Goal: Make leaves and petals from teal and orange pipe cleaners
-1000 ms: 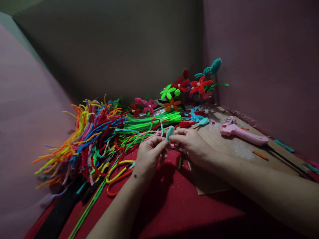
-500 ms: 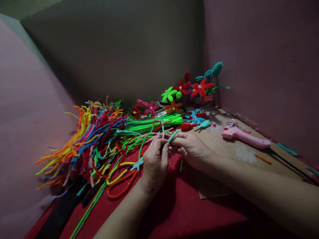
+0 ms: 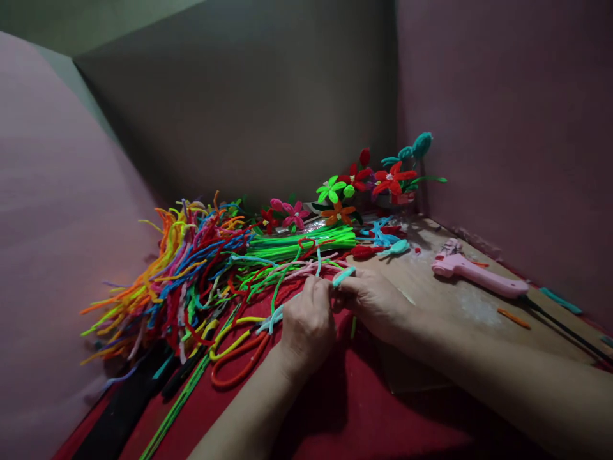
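Note:
A turquoise pipe cleaner (image 3: 343, 276) is pinched between my two hands, its free end bent over above the right fingertips. My left hand (image 3: 309, 319) is closed on its lower part, with the back of the hand hiding most of the fingers. Thumb and fingers of my right hand (image 3: 376, 297) press together around the curved end. Just beyond my knuckles lie loose pink pipe cleaners (image 3: 306, 268). Left of my left hand rest a yellow loop (image 3: 234, 338) and an orange loop (image 3: 239, 374), joined near some light-blue strands.
A heap of multicoloured pipe cleaners (image 3: 177, 275) fills the left side. Behind my hands lies a green bundle (image 3: 306, 243). Fuzzy flowers, including an orange one (image 3: 338, 213), stand at the back. A pink glue gun (image 3: 479, 276) with a black cord rests on a brown board (image 3: 426, 294).
The turquoise piece has gone from fairly straight to more curved at its end. My left hand has rolled so its back shows more, and the whole view has shifted slightly.

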Tool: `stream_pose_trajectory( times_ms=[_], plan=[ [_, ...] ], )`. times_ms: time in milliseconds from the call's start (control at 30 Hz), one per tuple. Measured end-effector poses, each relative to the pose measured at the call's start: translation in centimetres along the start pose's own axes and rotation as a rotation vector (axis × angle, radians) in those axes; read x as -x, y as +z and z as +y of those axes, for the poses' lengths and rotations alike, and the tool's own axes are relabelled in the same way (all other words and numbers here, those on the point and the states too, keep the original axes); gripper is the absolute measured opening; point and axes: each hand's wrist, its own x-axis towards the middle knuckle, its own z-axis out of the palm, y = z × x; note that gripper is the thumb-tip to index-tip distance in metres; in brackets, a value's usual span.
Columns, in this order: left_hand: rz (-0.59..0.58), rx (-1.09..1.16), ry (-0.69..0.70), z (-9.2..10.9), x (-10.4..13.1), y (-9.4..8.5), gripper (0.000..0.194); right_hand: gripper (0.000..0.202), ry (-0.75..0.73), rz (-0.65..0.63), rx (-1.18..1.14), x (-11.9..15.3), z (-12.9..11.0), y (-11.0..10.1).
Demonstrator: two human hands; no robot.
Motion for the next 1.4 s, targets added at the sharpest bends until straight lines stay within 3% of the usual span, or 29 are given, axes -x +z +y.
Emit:
stream_pose_trajectory(
  times_ms=[167,267,433,567,633,733,867,967,1100,1400],
  plan=[
    [-0.056,0.455,-0.357,0.1,-0.4,-0.2,0.014,0.006,-0.06,0.102,0.218,0.1,-0.5,0.1],
    [-0.083,0.653,-0.515,-0.1,-0.5,-0.3,0.015,0.006,-0.048,0.077,0.145,-0.1,-0.3,0.0],
    [-0.002,0.574,-0.399,0.0,-0.4,-0.3,0.013,0.005,0.027,0.062,-0.078,-0.2,0.0,-0.1],
    [0.017,0.524,-0.322,0.2,-0.4,-0.4,0.012,0.006,0.036,0.08,-0.011,-0.1,-0.1,-0.1],
    [-0.013,0.604,-0.406,0.3,-0.5,-0.4,0.011,0.005,0.01,0.094,0.112,-0.1,-0.1,-0.2],
    [-0.109,0.878,-0.661,0.3,-0.9,-0.5,0.012,0.006,-0.05,0.111,0.28,-0.2,-0.2,-0.3],
    [-0.155,1.158,-0.851,0.3,-1.5,-0.7,0.019,0.003,-0.061,0.096,0.285,-0.2,-0.9,-0.3],
    [-0.17,1.207,-0.885,0.3,-1.8,-0.9,0.022,0.005,-0.085,0.125,0.202,-0.4,-1.5,-0.5],
    [-0.18,1.202,-0.881,0.5,-1.9,-1.3,0.023,0.016,-0.157,0.174,0.262,-0.8,-1.7,-1.1],
    [-0.274,1.169,-0.873,0.5,-1.8,-1.5,0.022,0.013,-0.195,0.159,0.275,-1.0,-1.4,-1.2]
  ],
)
